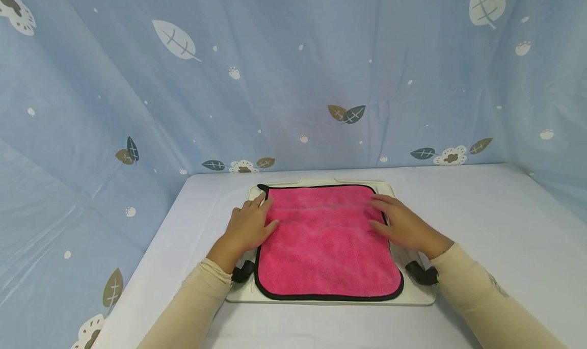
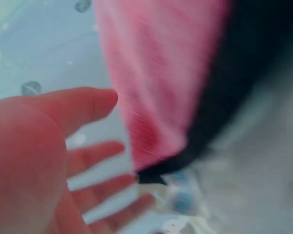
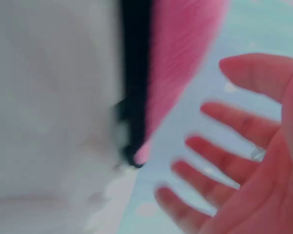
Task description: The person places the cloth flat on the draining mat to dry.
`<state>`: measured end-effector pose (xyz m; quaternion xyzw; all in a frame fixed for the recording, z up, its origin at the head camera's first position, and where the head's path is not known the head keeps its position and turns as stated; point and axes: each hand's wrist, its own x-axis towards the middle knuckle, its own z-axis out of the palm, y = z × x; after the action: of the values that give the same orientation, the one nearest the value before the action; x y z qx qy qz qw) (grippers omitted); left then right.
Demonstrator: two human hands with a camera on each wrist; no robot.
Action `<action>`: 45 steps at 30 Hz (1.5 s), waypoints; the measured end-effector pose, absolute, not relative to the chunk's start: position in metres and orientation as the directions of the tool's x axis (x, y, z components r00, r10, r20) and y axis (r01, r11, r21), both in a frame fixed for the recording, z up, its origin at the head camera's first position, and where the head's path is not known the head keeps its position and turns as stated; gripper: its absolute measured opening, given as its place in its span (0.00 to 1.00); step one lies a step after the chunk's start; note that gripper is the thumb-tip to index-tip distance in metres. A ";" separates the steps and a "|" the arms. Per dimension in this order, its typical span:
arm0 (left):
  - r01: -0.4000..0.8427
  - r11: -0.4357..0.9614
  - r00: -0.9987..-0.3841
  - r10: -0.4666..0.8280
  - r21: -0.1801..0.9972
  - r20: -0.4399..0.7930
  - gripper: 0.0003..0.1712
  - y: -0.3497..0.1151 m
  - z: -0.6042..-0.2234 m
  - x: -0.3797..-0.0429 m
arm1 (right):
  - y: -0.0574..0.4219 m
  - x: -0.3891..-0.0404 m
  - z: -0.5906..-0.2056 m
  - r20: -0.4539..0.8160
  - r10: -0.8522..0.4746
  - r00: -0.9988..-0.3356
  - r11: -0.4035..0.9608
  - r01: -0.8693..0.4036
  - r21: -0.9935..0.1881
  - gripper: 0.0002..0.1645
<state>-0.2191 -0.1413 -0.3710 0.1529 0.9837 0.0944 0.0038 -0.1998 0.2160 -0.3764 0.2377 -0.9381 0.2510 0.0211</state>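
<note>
A pink cloth (image 1: 327, 252) with black edging is spread over a cream-coloured board (image 1: 419, 295), its far left corner carrying a small black loop. My left hand (image 1: 249, 224) is at the cloth's left edge, fingers spread and pointing away from me. Across from it, my right hand (image 1: 403, 224) lies over the right edge with fingers apart. In the left wrist view the thumb and fingers (image 2: 95, 105) are extended beside the cloth. The right wrist view likewise shows spread fingers (image 3: 219, 151) next to the black edging (image 3: 136, 63). Neither hand grips anything.
The board rests on a white-covered table (image 1: 486, 211). Blue curtain fabric (image 1: 293, 84) with leaf and flower prints rises behind the table and along the left and right. Black wrist-mounted devices (image 1: 243, 272) sit under both wrists, over the board's sides.
</note>
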 end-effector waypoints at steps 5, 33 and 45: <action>0.479 0.835 -0.875 0.478 0.271 0.074 0.25 -0.129 -0.359 -0.212 | 0.199 -0.187 -0.363 0.176 -0.549 -0.817 0.677 -0.558 -0.480 0.17; 0.675 0.688 -0.677 0.721 0.265 -0.148 0.17 -0.111 -0.361 -0.141 | 0.153 -0.136 -0.366 -0.104 -0.763 -0.638 0.589 -0.619 -0.520 0.15; 0.673 0.685 -0.677 0.722 0.279 -0.141 0.15 -0.111 -0.360 -0.138 | 0.148 -0.132 -0.369 -0.084 -0.767 -0.636 0.600 -0.665 -0.444 0.16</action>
<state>-0.1384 -0.1111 -0.3603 0.3831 0.9100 0.1028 0.1206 -0.1324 0.1479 -0.3687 0.4050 -0.8842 0.1897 -0.1344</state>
